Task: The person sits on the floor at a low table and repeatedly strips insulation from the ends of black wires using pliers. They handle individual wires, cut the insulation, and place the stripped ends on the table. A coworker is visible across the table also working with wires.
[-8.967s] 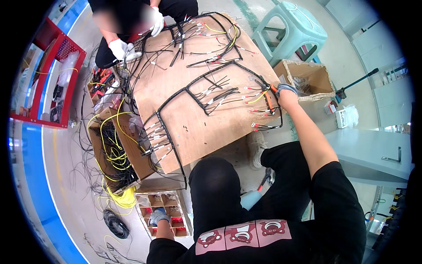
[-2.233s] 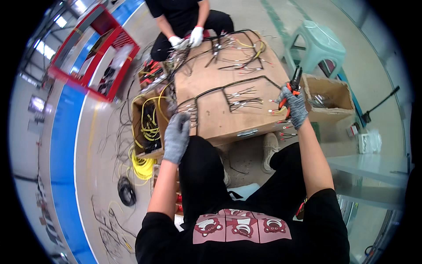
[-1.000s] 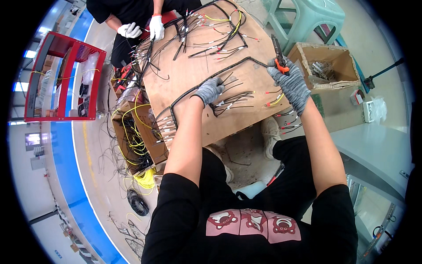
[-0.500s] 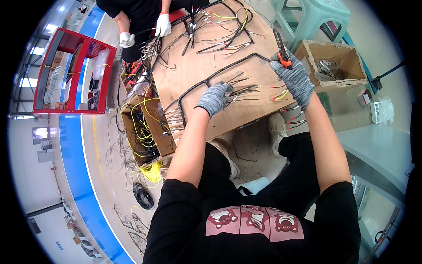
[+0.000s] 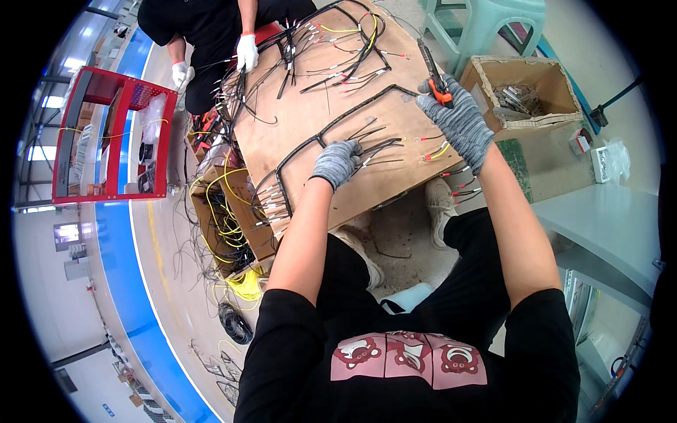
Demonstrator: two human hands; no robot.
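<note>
On a brown wooden board (image 5: 352, 197), my left hand (image 5: 337, 163), in a grey knit glove, curls its fingers around several black wires (image 5: 381, 149) with white markers. The wires fan out to the right of its fingertips. Also gloved in grey, my right hand (image 5: 458, 123) grips an orange-and-black plier-like tool (image 5: 440, 92) at the board's right edge. Its long dark end points up and away from me; the palm hides the rest. A black taped wire harness (image 5: 352, 111) runs across the board between the hands. Red and yellow wire ends (image 5: 438, 153) lie just below the right hand.
A co-worker's white-gloved hand (image 5: 247, 53) touches wires at the far left. An open cardboard box (image 5: 486, 70) with metal parts and a green stool (image 5: 486, 21) stand at the right. Cardboard boxes of tangled wires (image 5: 226, 218) sit left of the board, near a red rack (image 5: 113, 134).
The whole view has shifted slightly, with the board further left. My left fingers look more curled around the wires. The right hand still grips the tool.
</note>
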